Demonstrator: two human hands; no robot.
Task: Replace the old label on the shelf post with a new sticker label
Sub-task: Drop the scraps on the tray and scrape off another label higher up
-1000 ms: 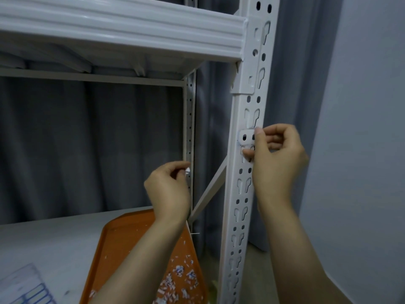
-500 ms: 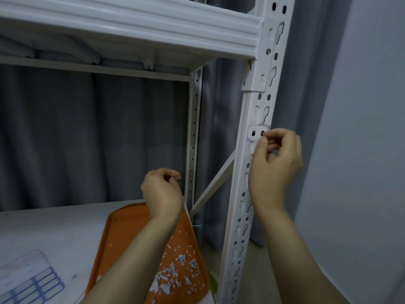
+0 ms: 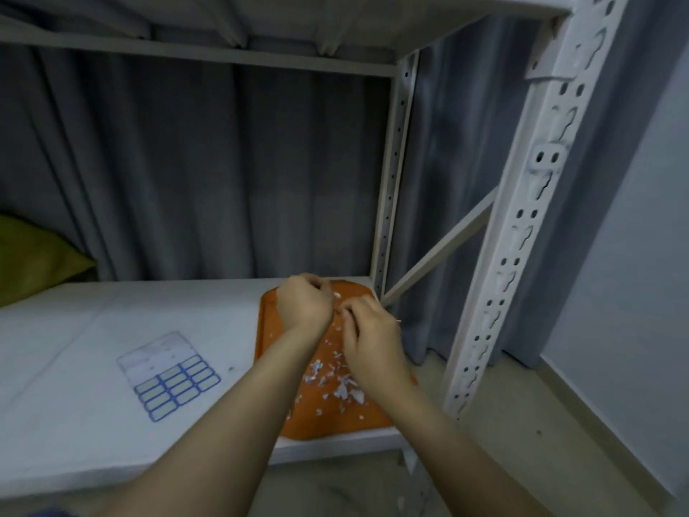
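The white shelf post (image 3: 522, 233) stands at the right, and the torn remains of the old label (image 3: 547, 158) still stick to it around two holes. Both my hands are down over the orange tray (image 3: 335, 423). My left hand (image 3: 305, 307) has its fingers curled and pinches a small white label scrap (image 3: 337, 294). My right hand (image 3: 373, 341) is right beside it, its fingertips pinched together against the left hand's; what they hold is too small to make out. A sticker sheet (image 3: 169, 378) with blue-framed labels lies on the shelf board (image 3: 93, 330).
Several white paper scraps (image 3: 341, 382) litter the tray. A diagonal brace (image 3: 440, 248) and the rear post (image 3: 391, 188) stand just behind the hands. A grey curtain (image 3: 205, 173) hangs behind the shelf, an olive cushion (image 3: 33, 255) lies at the far left, and a wall (image 3: 634, 255) is on the right.
My right hand has left the label on the post and come down to the tray. My left hand has moved to meet it, and my view has tilted downward.
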